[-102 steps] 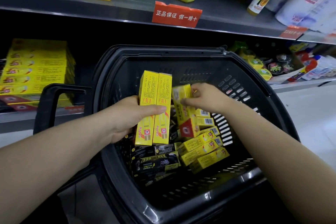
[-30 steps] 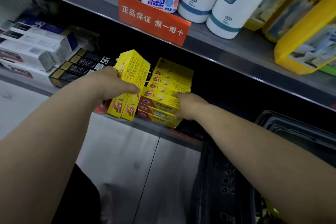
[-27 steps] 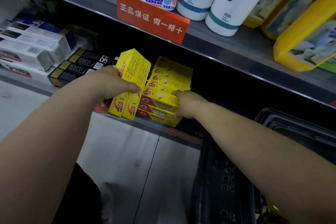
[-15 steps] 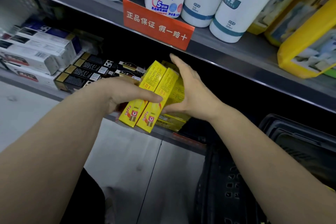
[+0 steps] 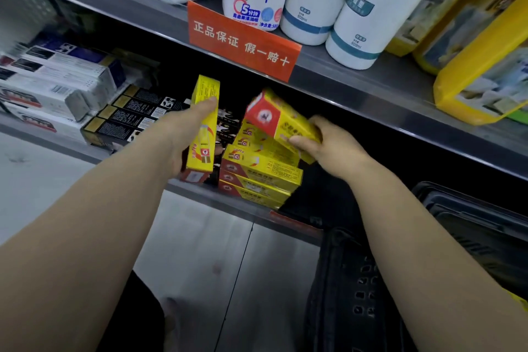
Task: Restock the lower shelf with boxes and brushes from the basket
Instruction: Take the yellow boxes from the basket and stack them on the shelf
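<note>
Tilting above the stack [image 5: 261,171], box [image 5: 278,120] in right hand [image 5: 328,146]

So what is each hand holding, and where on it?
Left hand holds an upright yellow box around its middle. Right hand grips a tilted yellow box at its near end.

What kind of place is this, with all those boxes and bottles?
Most likely a shop aisle. Metal shelves hold rows of bottles, an orange sign hangs on the shelf edge, and a black basket sits nearby.
</note>
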`<state>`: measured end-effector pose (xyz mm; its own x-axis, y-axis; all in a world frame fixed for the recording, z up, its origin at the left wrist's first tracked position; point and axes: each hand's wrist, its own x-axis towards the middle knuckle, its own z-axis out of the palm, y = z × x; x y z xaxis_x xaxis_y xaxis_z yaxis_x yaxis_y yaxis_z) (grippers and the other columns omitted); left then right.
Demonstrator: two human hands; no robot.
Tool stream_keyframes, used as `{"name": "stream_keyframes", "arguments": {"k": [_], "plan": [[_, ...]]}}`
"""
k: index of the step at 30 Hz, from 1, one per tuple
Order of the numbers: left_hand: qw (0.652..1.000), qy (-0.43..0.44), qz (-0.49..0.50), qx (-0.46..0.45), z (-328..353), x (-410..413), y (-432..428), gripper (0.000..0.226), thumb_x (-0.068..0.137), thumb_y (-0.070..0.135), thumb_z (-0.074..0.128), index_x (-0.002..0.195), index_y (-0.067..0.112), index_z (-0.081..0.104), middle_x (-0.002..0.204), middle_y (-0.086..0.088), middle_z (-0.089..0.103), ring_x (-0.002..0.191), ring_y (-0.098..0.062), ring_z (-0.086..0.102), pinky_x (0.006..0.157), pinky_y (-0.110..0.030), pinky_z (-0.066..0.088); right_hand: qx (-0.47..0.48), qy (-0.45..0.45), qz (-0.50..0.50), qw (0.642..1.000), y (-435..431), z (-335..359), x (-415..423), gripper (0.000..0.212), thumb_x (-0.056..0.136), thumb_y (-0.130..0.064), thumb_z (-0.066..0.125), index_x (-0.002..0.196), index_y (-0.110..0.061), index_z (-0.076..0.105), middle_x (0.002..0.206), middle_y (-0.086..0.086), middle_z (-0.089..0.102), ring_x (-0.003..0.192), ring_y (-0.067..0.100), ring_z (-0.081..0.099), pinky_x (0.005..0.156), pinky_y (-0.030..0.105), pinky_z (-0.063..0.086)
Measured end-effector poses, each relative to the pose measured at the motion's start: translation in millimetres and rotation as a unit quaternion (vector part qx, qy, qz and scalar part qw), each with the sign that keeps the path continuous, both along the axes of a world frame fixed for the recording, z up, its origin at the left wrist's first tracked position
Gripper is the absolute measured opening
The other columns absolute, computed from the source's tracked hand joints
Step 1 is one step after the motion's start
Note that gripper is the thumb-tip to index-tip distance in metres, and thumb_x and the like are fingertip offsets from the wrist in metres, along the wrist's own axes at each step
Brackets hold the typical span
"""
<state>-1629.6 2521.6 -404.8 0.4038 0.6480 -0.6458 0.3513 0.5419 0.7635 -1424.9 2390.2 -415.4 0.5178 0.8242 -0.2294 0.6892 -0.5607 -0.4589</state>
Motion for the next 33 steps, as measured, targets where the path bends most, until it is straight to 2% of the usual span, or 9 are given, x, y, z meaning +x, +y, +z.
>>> {"name": "stream_keyframes", "arguments": {"k": [4, 11, 14, 16, 20, 23, 28, 30, 33], "plan": [[0.999, 0.008, -0.042, -0.034, -11.8, 9.3, -13.9, 0.083, 0.074, 0.064, 0.061, 0.14, 0.018, 0.04, 0.143, -0.013, 0.045, 0.13, -0.037, 0.042, 0.107, -0.055, 0.032, -0.1, -0.079, -0.006, 0.992, 9.7, -13.8, 3.4, 0.054, 0.093, -0.047, 0.046, 0.14, -0.025, 0.032, 0.138, 0.015, 0.044, 0.117, 0.032, 0.051, 0.086, 0.031, 0.04], [0.998, 0.007, -0.053, -0.045, -23.7, 21.3, -22.2, 0.08, 0.08, 0.059, 0.058, 0.142, 0.013, 0.038, 0.142, -0.015, 0.045, 0.13, -0.038, 0.041, 0.107, -0.056, 0.031, -0.151, 0.001, 0.052, 0.987, 17.6, -26.2, -12.7, 0.053, 0.092, -0.053, 0.043, 0.14, -0.033, 0.032, 0.146, 0.012, 0.027, 0.111, 0.023, 0.05, 0.085, 0.023, 0.038], [0.997, 0.007, -0.053, -0.046, -25.1, 21.7, -21.8, 0.079, 0.08, 0.059, 0.058, 0.142, 0.014, 0.038, 0.142, -0.015, 0.045, 0.131, -0.038, 0.041, 0.107, -0.056, 0.031, -0.183, 0.023, 0.087, 0.979, 12.2, -25.9, -12.6, 0.082, 0.078, -0.061, 0.06, 0.145, -0.034, 0.021, 0.15, 0.01, 0.021, 0.129, 0.027, 0.04, 0.098, 0.028, 0.038], [0.997, 0.004, -0.053, -0.048, -26.1, 21.7, -21.8, 0.078, 0.08, 0.059, 0.058, 0.141, 0.014, 0.038, 0.142, -0.015, 0.045, 0.131, -0.038, 0.04, 0.108, -0.056, 0.031, -0.197, 0.02, 0.104, 0.975, 10.2, -26.2, -13.4, 0.095, 0.072, -0.051, 0.073, 0.146, -0.034, 0.016, 0.149, 0.009, 0.024, 0.128, 0.026, 0.042, 0.093, 0.025, 0.038], [0.998, 0.017, -0.046, -0.041, -23.8, 20.7, -20.1, 0.08, 0.079, 0.061, 0.059, 0.141, 0.015, 0.039, 0.143, -0.014, 0.044, 0.132, -0.037, 0.039, 0.107, -0.056, 0.031, -0.176, 0.015, 0.109, 0.978, 12.6, -29.1, -12.3, 0.094, 0.072, -0.039, 0.078, 0.145, -0.031, 0.019, 0.147, 0.009, 0.029, 0.124, 0.026, 0.044, 0.086, 0.024, 0.038], [0.998, 0.018, -0.042, -0.04, -21.6, 20.7, -18.1, 0.081, 0.077, 0.063, 0.06, 0.141, 0.018, 0.04, 0.143, -0.011, 0.045, 0.132, -0.035, 0.039, 0.108, -0.054, 0.031, -0.18, 0.01, 0.105, 0.978, 11.3, -26.2, -12.6, 0.098, 0.07, -0.042, 0.078, 0.146, -0.032, 0.016, 0.15, 0.009, 0.025, 0.13, 0.028, 0.038, 0.098, 0.029, 0.039], [0.995, 0.034, -0.09, -0.008, -13.1, 19.7, -24.7, 0.093, 0.061, 0.06, 0.073, 0.135, 0.011, 0.047, 0.135, -0.016, 0.053, 0.123, -0.036, 0.05, 0.1, -0.053, 0.041, 0.028, -0.021, 0.144, 0.989, 12.3, -2.2, -33.1, 0.116, 0.06, -0.043, 0.084, 0.145, -0.044, 0.006, 0.153, 0.005, 0.011, 0.139, 0.033, 0.015, 0.109, 0.04, 0.02], [0.992, 0.036, -0.12, 0.004, -8.1, 18.9, -27.4, 0.102, 0.046, 0.06, 0.077, 0.13, 0.009, 0.05, 0.118, -0.018, 0.064, 0.103, -0.034, 0.064, 0.082, -0.049, 0.053, 0.1, -0.053, 0.2, 0.973, 14.4, 3.9, -43.4, 0.1, 0.063, -0.039, 0.083, 0.142, -0.045, 0.024, 0.154, 0.0, 0.012, 0.14, 0.03, 0.014, 0.108, 0.039, 0.018], [0.985, 0.044, -0.156, 0.061, -3.1, 18.3, -25.1, 0.074, 0.048, 0.067, 0.07, 0.097, 0.011, 0.065, 0.076, -0.012, 0.073, 0.062, -0.025, 0.069, 0.056, -0.037, 0.055, 0.137, -0.043, 0.214, 0.966, 13.8, 8.0, -42.6, 0.06, 0.064, -0.036, 0.082, 0.117, -0.025, 0.057, 0.146, 0.001, 0.032, 0.132, 0.025, 0.026, 0.102, 0.03, 0.021]]}}
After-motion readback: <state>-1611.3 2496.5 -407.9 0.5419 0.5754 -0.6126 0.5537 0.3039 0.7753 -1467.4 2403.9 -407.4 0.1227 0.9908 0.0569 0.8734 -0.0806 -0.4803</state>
